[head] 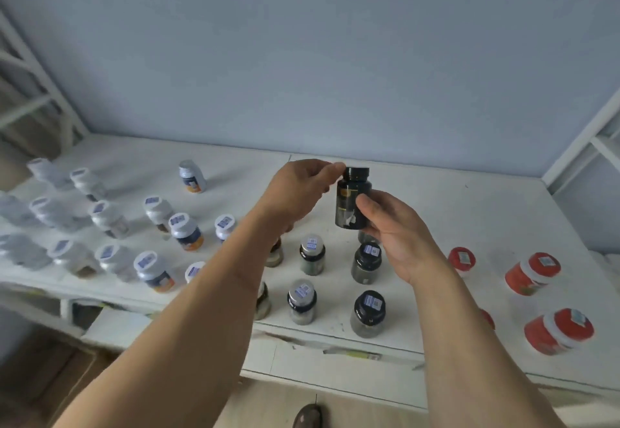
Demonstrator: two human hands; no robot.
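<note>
The black bottle (352, 204) is upright in mid-air at the centre of the frame, above the white surface (443, 199). The right hand (397, 239) grips its lower body from the right, with its thumb across the front and its fingers curled round the back. The left hand (302, 189) comes in from the left with its fingers drawn narrow together, their tips at the left edge of the cap (357, 172). Whether they actually pinch the cap cannot be told.

The bottle looks like rigid, glossy plastic, light enough for one hand and probably smooth, so a grip across the labelled body should hold better than one on the bare shoulder. It should not be fragile. The ridged cap is the natural place for a fingertip pinch if it is to be turned.

Beneath it, in the lower centre, stand more dark bottles (367, 261). White bottles (186, 231) fill the left of the frame and red jars (533, 273) the right.
</note>
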